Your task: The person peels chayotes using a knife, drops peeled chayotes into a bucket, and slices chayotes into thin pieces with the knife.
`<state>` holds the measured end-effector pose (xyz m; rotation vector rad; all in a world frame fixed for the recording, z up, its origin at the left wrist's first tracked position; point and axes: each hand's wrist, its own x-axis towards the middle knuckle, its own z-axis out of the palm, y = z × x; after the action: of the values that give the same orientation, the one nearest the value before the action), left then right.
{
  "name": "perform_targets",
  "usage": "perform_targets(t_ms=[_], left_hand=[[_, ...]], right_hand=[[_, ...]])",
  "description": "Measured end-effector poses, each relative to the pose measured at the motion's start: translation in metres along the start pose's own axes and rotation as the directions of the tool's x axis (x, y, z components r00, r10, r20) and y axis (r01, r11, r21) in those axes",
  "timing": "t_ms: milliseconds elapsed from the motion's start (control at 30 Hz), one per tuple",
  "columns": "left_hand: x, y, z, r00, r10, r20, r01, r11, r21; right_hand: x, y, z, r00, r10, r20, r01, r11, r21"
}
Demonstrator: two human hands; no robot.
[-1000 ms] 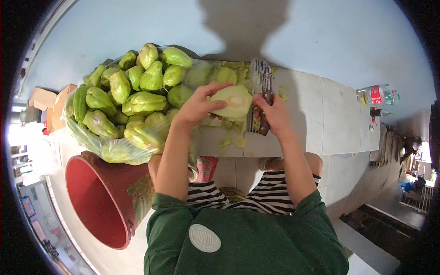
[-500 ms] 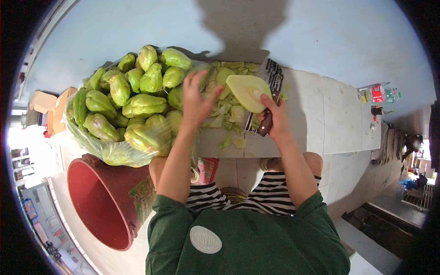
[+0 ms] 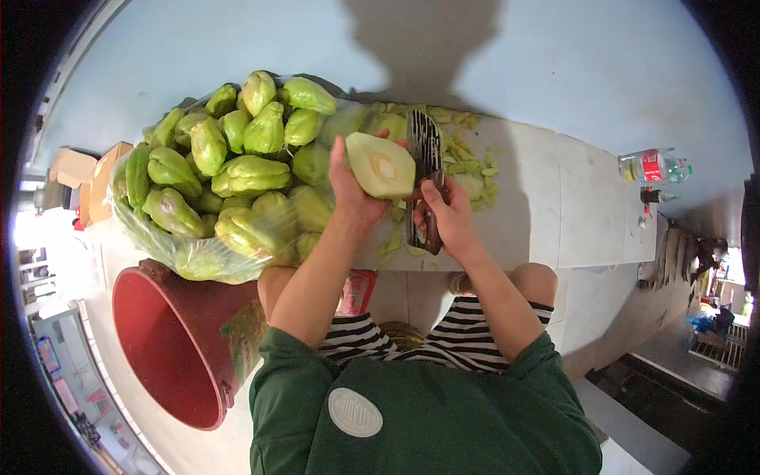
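Note:
My left hand point(image 3: 353, 190) is closed around a peeled chayote half point(image 3: 381, 168), its pale cut face and the seed in the middle turned up toward me. Just to its right, my right hand point(image 3: 453, 218) grips a knife point(image 3: 426, 142) with a brown handle and a dark, streaked blade. The blade stands close by the chayote's right edge; I cannot tell whether they touch. Green peelings point(image 3: 467, 162) lie under and around both hands on the tiled ledge. On the left, a clear plastic bag point(image 3: 194, 257) is heaped with whole green chayotes point(image 3: 249, 174).
A large red bucket point(image 3: 170, 348) leans on the floor at the left, below the bag. Cardboard boxes point(image 3: 103, 178) stand behind it. Plastic bottles point(image 3: 653, 166) lie at the ledge's right end. A red basket point(image 3: 358, 293) sits between my legs.
The chayote half has passed from my right hand to my left, which was free and blurred beside the bag. My right hand has moved left and keeps only the knife.

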<state>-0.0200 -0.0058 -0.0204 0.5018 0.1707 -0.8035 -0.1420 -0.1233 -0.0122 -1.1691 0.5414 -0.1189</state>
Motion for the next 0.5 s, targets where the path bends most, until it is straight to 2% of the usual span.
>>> perform_targets(t_ms=[67, 100, 133, 167, 200, 267, 300, 367, 500], left_hand=[[0.003, 0.016, -0.002, 1.0, 0.013, -0.016, -0.015, 0.997, -0.069], [0.004, 0.023, -0.005, 0.996, 0.057, 0.072, -0.047, 0.991, -0.127], [0.005, 0.028, -0.006, 0.982, 0.103, 0.157, -0.073, 0.98, -0.186], [0.007, 0.032, -0.007, 0.982, 0.104, 0.158, -0.074, 0.98, -0.186], [0.008, 0.035, -0.009, 0.977, 0.133, 0.166, -0.105, 0.98, -0.169], [0.009, 0.04, -0.012, 0.965, 0.189, 0.18, -0.167, 0.977, -0.132], [0.008, 0.042, -0.009, 0.966, 0.188, 0.178, -0.167, 0.977, -0.13], [0.005, 0.047, -0.004, 0.977, 0.156, 0.145, -0.154, 0.988, -0.027], [-0.001, 0.055, 0.011, 0.979, 0.116, 0.167, -0.137, 0.983, 0.118]], right_hand=[[-0.001, -0.005, 0.0, 0.997, -0.078, 0.013, 0.079, 0.989, -0.122], [-0.002, -0.005, -0.004, 0.997, -0.079, 0.014, 0.08, 0.989, -0.122], [-0.001, -0.005, -0.011, 0.972, -0.231, 0.038, 0.226, 0.887, -0.402], [-0.002, -0.004, -0.014, 0.926, -0.363, 0.105, 0.342, 0.687, -0.641], [-0.004, -0.004, -0.014, 0.926, -0.362, 0.105, 0.341, 0.687, -0.641], [-0.009, -0.007, -0.012, 0.864, -0.448, 0.227, 0.47, 0.561, -0.681], [-0.012, -0.01, -0.009, 0.866, -0.447, 0.226, 0.469, 0.564, -0.68], [-0.015, -0.015, -0.004, 0.915, -0.357, 0.188, 0.39, 0.665, -0.637], [-0.008, -0.007, -0.027, 0.945, -0.306, 0.117, 0.314, 0.747, -0.586]])
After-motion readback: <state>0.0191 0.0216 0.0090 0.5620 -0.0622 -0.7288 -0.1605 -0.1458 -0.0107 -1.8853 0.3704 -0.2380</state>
